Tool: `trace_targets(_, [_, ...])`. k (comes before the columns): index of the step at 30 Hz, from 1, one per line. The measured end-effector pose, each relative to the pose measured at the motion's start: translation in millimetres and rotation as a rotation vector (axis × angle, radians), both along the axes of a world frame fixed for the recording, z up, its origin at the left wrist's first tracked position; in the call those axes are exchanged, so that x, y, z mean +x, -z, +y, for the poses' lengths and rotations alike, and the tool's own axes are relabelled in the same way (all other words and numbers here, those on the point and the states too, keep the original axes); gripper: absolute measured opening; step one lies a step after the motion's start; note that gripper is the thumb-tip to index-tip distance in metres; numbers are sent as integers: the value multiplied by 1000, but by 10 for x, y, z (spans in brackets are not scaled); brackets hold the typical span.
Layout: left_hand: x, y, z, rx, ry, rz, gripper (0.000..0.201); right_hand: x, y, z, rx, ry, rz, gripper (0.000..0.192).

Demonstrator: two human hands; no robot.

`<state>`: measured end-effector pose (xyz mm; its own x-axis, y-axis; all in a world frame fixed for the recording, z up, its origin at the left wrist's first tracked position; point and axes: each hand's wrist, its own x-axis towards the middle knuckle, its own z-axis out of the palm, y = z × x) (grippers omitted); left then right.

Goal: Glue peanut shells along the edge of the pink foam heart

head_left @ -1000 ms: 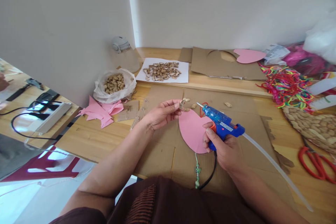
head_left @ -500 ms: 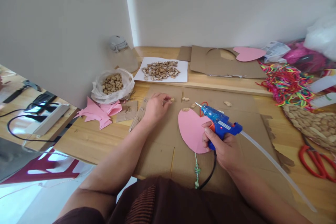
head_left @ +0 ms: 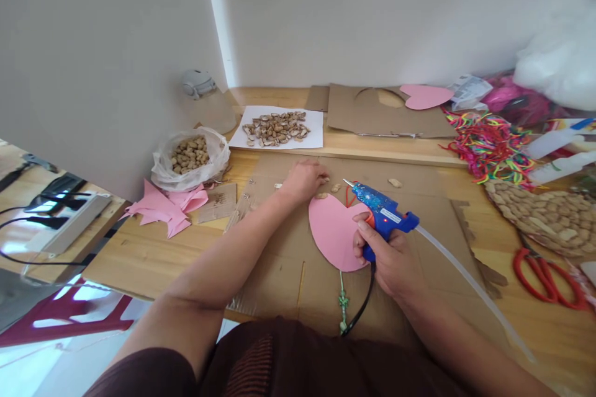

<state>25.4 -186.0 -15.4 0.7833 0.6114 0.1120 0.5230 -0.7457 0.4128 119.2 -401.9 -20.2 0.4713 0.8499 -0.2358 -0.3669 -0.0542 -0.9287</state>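
Note:
My right hand (head_left: 388, 248) grips a blue hot glue gun (head_left: 377, 205), its nozzle pointing left and a long clear glue stick trailing from its back. Under the gun lies a pink paper heart (head_left: 328, 229), with a green beaded cord (head_left: 343, 304) below its point and a red string loop (head_left: 349, 197) at its top notch. Over the cardboard just above the heart, my left hand (head_left: 307, 180) has its fingers curled together at a peanut, mostly covered by the fingertips. Close by are a loose peanut (head_left: 336, 188) and another peanut (head_left: 395, 183) farther right.
A plastic bag of peanuts (head_left: 190, 158) and pink paper scraps (head_left: 162, 208) sit left. Behind, peanut shells (head_left: 277, 129) lie on white paper. Rightward are colourful cords (head_left: 487, 142), a peanut-covered piece (head_left: 544, 217) and red scissors (head_left: 542, 279). A power strip (head_left: 77, 223) stands far left.
My left hand has moved right, closer to the heart's upper left edge. The glue gun stays above the heart in my right hand. The whole view has shifted slightly.

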Motion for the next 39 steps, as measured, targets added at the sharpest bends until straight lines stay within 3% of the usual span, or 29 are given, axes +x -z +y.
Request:
trace_targets(4, [-48, -27, -28, -45, -46, -60, 15, 16, 22, -22, 9, -1, -7, 39])
trace_targets(9, [-451, -171, -259, -515, -135, -413, 20, 29, 41, -52, 66, -24, -70, 32])
trace_targets(14, [-890, -180, -738, -751, -239, -586, 24, 30, 78, -45, 91, -12, -141, 28])
trace_targets(19, [-1024, -70, -1114, -1038, -264, -684, 34, 39, 93, -6, 113, 39, -178, 25])
trace_targets(25, [-1119, -107, -1230, -1376, -281, -902, 38, -61, 58, 42, 118, -36, -99, 32])
trace_targets(32, [-1385, -293, -1397, -1472, -285, -1020, 41, -360, -212, -267, 199, -261, -279, 26])
trace_targets(39, [-1616, -341, -1512, -1517, -302, -1102, 39, -531, -439, -588, 161, -404, -348, 32])
